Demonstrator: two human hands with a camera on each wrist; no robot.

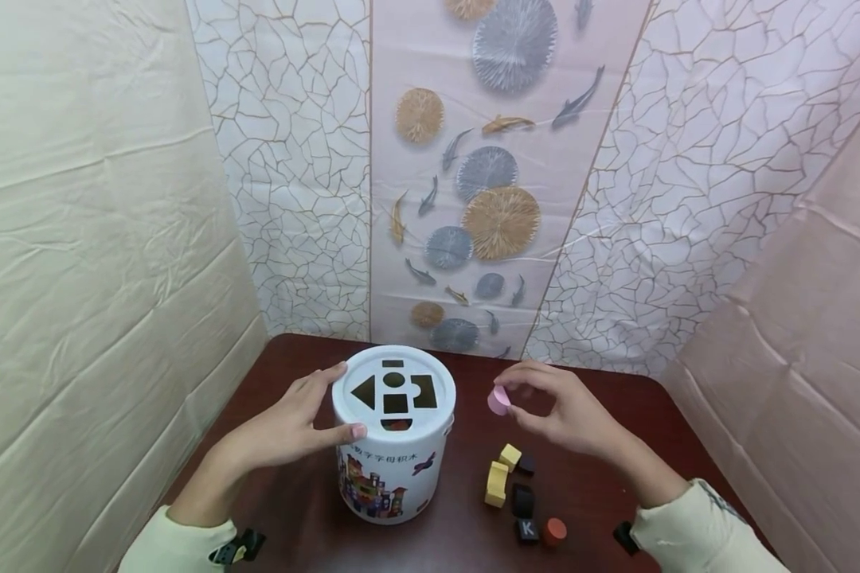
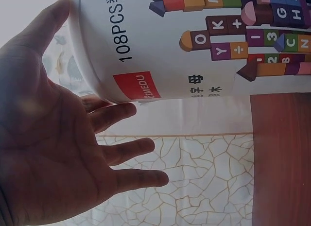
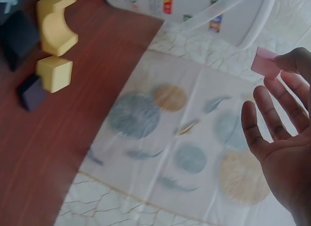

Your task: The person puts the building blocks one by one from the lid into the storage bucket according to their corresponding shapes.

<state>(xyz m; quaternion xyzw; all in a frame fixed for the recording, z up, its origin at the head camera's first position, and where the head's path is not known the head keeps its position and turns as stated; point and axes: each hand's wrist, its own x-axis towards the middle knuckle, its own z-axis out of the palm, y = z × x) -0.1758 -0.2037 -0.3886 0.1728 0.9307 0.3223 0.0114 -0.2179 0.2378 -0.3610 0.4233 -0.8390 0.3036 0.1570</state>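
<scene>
A white lidded bucket, printed with pictures of building blocks, stands on the dark red table. Its lid has several shaped holes. My left hand rests on the near-left rim, thumb at the front and index finger farther back; in the left wrist view its other fingers are straight and spread. To the right of the bucket, my right hand pinches a small pink block between thumb and fingertips, above the table. The block looks curved on one side; the right wrist view shows a flat pink face.
Right of the bucket lie a yellow arch block, a small yellow block, a dark block, a black curved block, a black block marked K and a red round block. Patterned cloth hangs behind the table.
</scene>
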